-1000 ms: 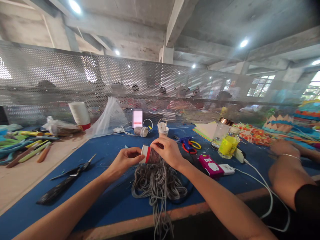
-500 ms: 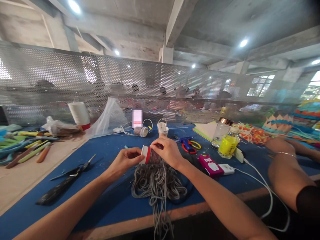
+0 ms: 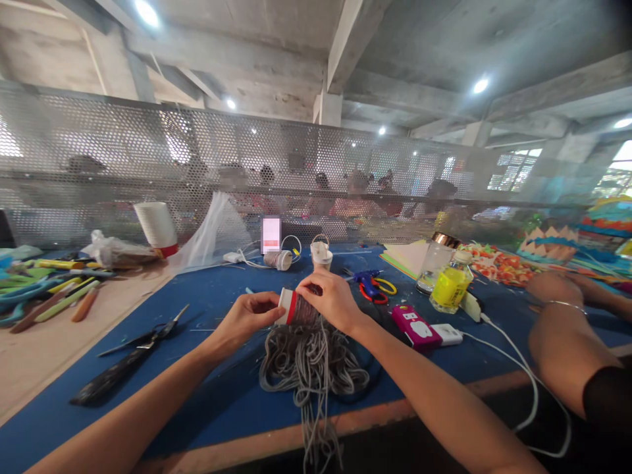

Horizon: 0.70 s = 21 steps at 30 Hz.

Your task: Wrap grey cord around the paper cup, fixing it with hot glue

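Note:
A white paper cup (image 3: 286, 307) with a red band lies on its side in the air over the table, its body wrapped in grey-brown cord. At its rim end my left hand (image 3: 254, 311) is closed, thumb and fingers gripping the cup. My right hand (image 3: 332, 296) is closed in a pinch over the wrapped part and holds the cord there; its fingertips partly hide the cup's far end. Below both hands a loose heap of grey cord (image 3: 316, 362) rests on the blue mat (image 3: 212, 395), with strands hanging over the table's front edge.
Black-handled scissors (image 3: 133, 359) lie at left, beyond them several tools and a stack of paper cups (image 3: 155, 227). Behind are a wrapped cup (image 3: 279, 260), a small basket (image 3: 321, 253) and a phone (image 3: 271, 235). Right: blue snips (image 3: 368, 282), a purple box (image 3: 416, 327), jars, another person's arm (image 3: 567, 336).

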Tool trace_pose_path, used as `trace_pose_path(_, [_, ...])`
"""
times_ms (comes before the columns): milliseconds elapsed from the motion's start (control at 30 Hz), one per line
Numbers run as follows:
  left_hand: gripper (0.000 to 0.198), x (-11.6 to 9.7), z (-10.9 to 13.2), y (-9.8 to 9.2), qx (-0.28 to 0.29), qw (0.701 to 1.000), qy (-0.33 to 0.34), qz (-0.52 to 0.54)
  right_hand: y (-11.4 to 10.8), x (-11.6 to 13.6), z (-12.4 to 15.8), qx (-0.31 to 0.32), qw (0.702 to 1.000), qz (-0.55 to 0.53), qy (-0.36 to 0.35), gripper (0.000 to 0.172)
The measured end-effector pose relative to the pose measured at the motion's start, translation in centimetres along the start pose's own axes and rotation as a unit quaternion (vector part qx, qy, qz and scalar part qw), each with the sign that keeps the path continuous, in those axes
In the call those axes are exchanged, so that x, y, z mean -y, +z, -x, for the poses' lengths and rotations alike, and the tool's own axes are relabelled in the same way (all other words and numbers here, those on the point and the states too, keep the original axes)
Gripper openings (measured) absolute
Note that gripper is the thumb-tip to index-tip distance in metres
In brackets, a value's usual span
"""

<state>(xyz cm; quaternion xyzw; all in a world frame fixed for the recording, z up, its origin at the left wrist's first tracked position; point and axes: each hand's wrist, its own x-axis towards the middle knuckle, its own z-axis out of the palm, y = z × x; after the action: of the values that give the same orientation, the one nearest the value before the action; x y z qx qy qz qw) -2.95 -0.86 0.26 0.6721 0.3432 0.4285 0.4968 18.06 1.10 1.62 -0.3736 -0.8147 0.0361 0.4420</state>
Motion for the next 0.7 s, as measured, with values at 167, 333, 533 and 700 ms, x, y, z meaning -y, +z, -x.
trace_pose_path(167, [0.013,-0.03,-0.07,0.14,0.000,1.000,-0.006,0.007,0.04,-0.07,0.02,0.004,1.000,0.003,0.007,0.011])
trace_pose_path(333, [0.013,0.14,-0.06,0.05,0.000,1.000,-0.002,0.002,0.17,-0.18,0.05,0.004,1.000,0.004,0.009,0.011])
trace_pose_path(533, [0.014,0.00,0.01,0.08,0.002,1.000,-0.006,0.003,0.17,-0.15,0.07,0.008,1.000,0.007,0.012,0.012])
trace_pose_path(700, [0.014,-0.13,0.01,0.19,-0.010,1.000,-0.004,-0.008,0.13,-0.06,0.10,0.010,1.000,0.007,0.010,0.012])
